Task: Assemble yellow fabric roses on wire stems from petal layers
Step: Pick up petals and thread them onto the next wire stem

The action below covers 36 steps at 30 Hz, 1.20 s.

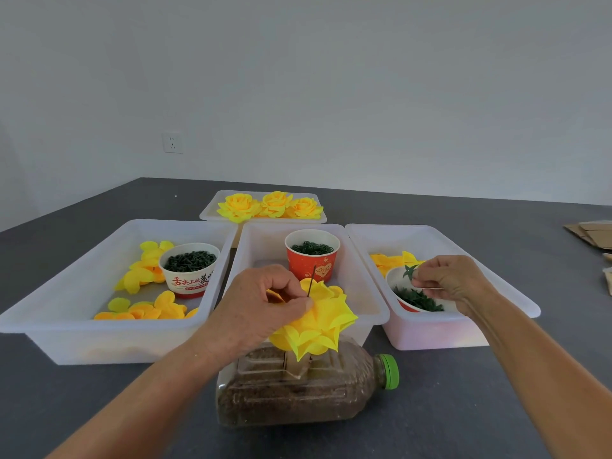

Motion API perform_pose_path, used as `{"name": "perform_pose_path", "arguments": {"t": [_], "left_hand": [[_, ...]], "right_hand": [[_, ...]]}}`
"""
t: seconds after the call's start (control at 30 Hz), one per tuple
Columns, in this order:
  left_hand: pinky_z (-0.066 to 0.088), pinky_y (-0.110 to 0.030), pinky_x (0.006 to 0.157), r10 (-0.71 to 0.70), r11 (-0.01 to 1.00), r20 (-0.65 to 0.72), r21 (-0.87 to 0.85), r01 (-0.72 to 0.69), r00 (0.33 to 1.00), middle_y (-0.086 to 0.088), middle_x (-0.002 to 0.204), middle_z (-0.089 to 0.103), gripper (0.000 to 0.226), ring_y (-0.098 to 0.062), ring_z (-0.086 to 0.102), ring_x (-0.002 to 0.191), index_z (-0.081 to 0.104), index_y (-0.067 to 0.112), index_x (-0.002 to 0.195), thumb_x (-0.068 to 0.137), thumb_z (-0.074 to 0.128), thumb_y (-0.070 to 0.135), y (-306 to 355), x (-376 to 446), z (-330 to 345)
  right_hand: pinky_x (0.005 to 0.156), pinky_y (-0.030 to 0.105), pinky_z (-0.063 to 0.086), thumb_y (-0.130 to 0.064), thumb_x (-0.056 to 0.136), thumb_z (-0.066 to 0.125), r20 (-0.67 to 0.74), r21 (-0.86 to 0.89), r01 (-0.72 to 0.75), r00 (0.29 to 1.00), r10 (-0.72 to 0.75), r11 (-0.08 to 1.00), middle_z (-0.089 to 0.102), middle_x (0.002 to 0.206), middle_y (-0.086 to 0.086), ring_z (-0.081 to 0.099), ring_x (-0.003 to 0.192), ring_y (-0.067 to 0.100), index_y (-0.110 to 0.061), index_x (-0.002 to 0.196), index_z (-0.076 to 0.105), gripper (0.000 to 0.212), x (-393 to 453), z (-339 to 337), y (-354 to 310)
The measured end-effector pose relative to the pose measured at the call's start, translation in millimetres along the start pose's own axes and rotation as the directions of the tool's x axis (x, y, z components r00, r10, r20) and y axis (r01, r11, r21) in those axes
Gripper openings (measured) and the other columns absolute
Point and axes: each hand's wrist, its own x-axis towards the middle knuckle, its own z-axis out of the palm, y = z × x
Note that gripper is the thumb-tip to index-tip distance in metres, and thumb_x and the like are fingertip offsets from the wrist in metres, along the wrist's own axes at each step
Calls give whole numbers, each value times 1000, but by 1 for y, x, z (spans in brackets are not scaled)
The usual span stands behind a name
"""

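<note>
The left hand grips a half-built yellow rose, fingers curled round its petals, above a plastic bottle that lies on its side with a green cap. One thin dark wire sticks up out of the flower's middle. The right hand pinches one small green leaf piece between thumb and fingertips, just over a white cup of more green leaf pieces.

Four white trays stand on the dark table. The left tray holds loose yellow petals and one white cup with red print full of dark green bits. The middle tray holds one red cup with green rings inside, behind the rose in the hand. The right tray holds the leaf cup and a small heap of yellow petal layers. The far tray holds three finished yellow roses side by side.

Some brown cardboard lies at the right edge of the table. One wall socket shows on the white wall behind.
</note>
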Motion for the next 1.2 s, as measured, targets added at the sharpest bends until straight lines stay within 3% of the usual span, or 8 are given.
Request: {"name": "perform_pose_path", "arguments": {"t": [0.13, 0.23, 0.37, 0.5, 0.63, 0.83, 1.0, 1.2], "left_hand": [[50, -28, 72, -6, 1000, -7, 7, 6, 1000, 2, 73, 66, 25, -12, 61, 73, 65, 24, 59, 74, 74, 7, 0, 1, 1], [50, -24, 71, -9, 1000, -5, 6, 9, 1000, 3, 73, 66, 25, -10, 60, 72, 65, 25, 59, 74, 75, 7, 0, 0, 1], [50, -23, 70, -8, 1000, 2, -5, 8, 1000, 5, 72, 65, 26, -8, 59, 71, 64, 26, 59, 75, 75, 8, -1, 0, 0], [48, -21, 68, -5, 1000, 8, -24, 6, 1000, 7, 71, 64, 27, -7, 59, 70, 64, 28, 59, 75, 74, 8, -2, 1, 1], [46, -19, 66, 3, 999, 11, -42, -3, 1000, 9, 68, 63, 29, -6, 57, 67, 64, 27, 59, 75, 74, 6, -2, 0, 0], [45, -17, 65, 11, 999, 7, -45, -11, 1000, 9, 68, 62, 24, -4, 56, 66, 65, 22, 62, 75, 74, 5, -1, 0, 1], [46, -21, 65, 15, 999, 3, -49, -14, 1000, 7, 69, 62, 21, -8, 56, 67, 65, 18, 62, 75, 74, 4, -2, 0, 1], [46, -23, 65, 9, 998, 8, -66, -9, 1000, 7, 68, 60, 23, -9, 55, 66, 65, 20, 61, 75, 74, 4, -4, 0, 1]], "right_hand": [[61, 27, 50, 8, 76, 67, 32, 125, 73, 996, -77, 990, 69, 81, 10, 66, 69, 20, -14, 90, 70, 26, -5, 1, -7], [67, 28, 51, 9, 78, 66, 76, 210, 132, 986, -151, 969, 71, 80, 10, 67, 75, 23, -10, 91, 72, 24, -18, 7, -17], [58, 20, 54, 6, 69, 71, 182, 360, 168, 952, -245, 918, 73, 71, 5, 68, 64, 13, -12, 80, 74, 22, -49, 25, -39], [56, 19, 55, -6, 56, 68, 333, 535, 108, 885, -327, 838, 71, 66, 4, 67, 58, 11, -16, 70, 78, 19, -86, 51, -57], [55, 17, 54, -8, 53, 68, 424, 599, 49, 827, -369, 799, 71, 65, 3, 65, 56, 9, -19, 70, 78, 22, -111, 77, -61], [52, 14, 48, -14, 50, 72, 429, 570, 68, 825, -367, 819, 69, 62, 1, 62, 56, 6, -22, 70, 78, 23, -122, 94, -58], [52, 16, 44, -23, 49, 75, 406, 473, 139, 842, -355, 870, 68, 63, 2, 51, 61, 14, -25, 74, 78, 25, -120, 93, -55], [50, 15, 43, -24, 51, 74, 430, 403, 191, 824, -370, 895, 69, 64, -2, 53, 57, 5, -27, 72, 78, 21, -120, 93, -56]]}}
